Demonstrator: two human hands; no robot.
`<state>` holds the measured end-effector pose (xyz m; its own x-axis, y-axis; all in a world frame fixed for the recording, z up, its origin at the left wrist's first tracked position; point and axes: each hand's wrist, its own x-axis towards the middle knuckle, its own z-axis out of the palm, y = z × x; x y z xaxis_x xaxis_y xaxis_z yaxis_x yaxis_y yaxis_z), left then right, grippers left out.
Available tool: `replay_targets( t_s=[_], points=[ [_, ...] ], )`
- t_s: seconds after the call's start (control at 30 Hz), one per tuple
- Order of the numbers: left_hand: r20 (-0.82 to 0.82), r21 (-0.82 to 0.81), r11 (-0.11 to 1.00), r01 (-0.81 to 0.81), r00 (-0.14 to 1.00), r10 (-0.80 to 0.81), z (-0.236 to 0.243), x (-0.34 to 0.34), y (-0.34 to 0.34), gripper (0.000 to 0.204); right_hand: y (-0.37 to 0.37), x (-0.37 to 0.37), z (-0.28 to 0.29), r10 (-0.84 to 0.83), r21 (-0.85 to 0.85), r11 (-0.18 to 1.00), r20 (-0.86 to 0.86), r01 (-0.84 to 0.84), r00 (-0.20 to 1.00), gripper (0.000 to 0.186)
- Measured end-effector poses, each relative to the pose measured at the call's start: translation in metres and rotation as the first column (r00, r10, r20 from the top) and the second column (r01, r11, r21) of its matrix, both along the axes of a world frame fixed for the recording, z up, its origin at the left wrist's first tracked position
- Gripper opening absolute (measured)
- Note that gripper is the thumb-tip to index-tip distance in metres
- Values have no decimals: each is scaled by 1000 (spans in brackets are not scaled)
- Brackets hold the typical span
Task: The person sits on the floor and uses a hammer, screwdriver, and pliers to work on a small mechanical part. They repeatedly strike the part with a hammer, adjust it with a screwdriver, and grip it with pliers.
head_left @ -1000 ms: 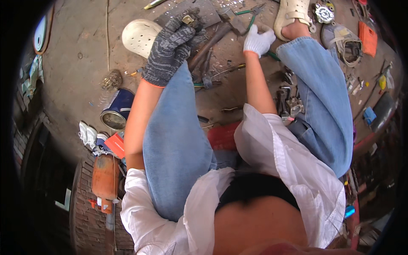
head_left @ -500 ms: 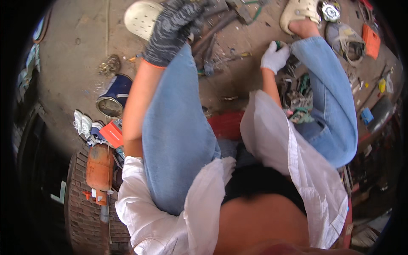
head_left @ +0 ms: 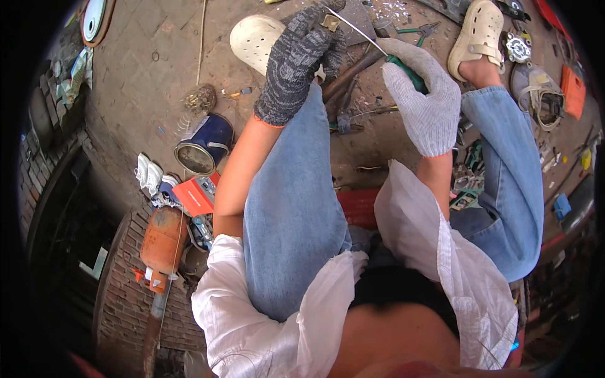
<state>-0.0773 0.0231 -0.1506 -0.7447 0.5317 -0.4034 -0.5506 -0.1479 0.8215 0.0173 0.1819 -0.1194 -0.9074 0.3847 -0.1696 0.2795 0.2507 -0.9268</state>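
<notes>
Half a second ago, the right hand (head_left: 425, 94) was held low beside the right knee; now it has been raised, and a green-handled tool (head_left: 404, 69) with a thin, bright shaft is grasped in its white-gloved grip. The shaft has been brought across to the left hand (head_left: 295, 63), where a small brass-coloured part (head_left: 329, 22) is clasped in the dark-gloved grip, above the floor (head_left: 138, 75) near the left edge of a grey plate (head_left: 362, 17). Tool and part have thus been brought together, as judged; whether they touch cannot be told.
</notes>
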Motion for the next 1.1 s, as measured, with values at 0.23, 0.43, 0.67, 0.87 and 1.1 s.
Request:
replay_targets(
  t_s=[0.23, 0.43, 0.67, 0.87, 1.1],
  points=[
    [-43, -156, 988, -14, 999, 7, -6, -4, -8, 46, 6, -1, -1, 47, 140, 989, -63, -38, 997, 23],
    [-91, -166, 984, -66, 995, 51, -8, -5, -6, 41, 8, 0, -2, 47, 109, 993, -49, -41, 998, 22],
    [-246, -456, 888, -54, 967, -67, -14, -3, -10, 41, 8, -3, 3, 100, 141, 985, 1, -99, 995, 22],
    [-811, -577, 743, -338, 130, -570, -48, -4, -34, 33, 2, -5, -4, 176, 77, 980, 114, -185, 978, 23],
    [-831, -553, 769, -320, 272, -484, -43, -15, -28, 26, 6, -2, -38, 217, -308, 936, 131, -169, 967, 26]
  ],
)
